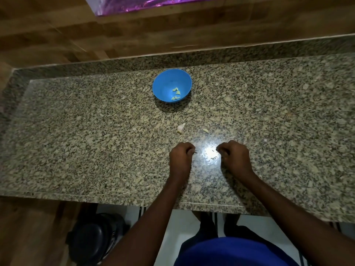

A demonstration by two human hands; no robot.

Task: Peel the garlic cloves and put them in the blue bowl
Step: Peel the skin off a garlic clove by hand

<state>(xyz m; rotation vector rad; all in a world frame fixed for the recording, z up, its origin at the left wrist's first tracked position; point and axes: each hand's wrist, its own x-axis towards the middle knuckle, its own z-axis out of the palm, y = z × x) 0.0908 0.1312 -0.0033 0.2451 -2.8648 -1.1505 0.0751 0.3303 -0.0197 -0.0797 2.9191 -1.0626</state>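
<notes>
The blue bowl (160, 81) stands at the middle back of the granite counter, with a few peeled pale-green garlic pieces (176, 93) inside. One unpeeled garlic clove (181, 127) lies on the counter between the bowl and my hands. My left hand (181, 155) and my right hand (233, 155) rest knuckles-up on the counter, a hand's width apart. Both have their fingers curled under. Nothing shows inside either fist. A thin dark sliver (195, 152) sits at the left hand's fingertips.
A small peel scrap (205, 130) lies right of the clove, and tiny peel bits (213, 158) lie between my hands in the light's glare. The counter (96, 141) has a raised rim at the back and left. A wooden wall stands behind it. A dark round object (94, 240) sits on the floor at lower left.
</notes>
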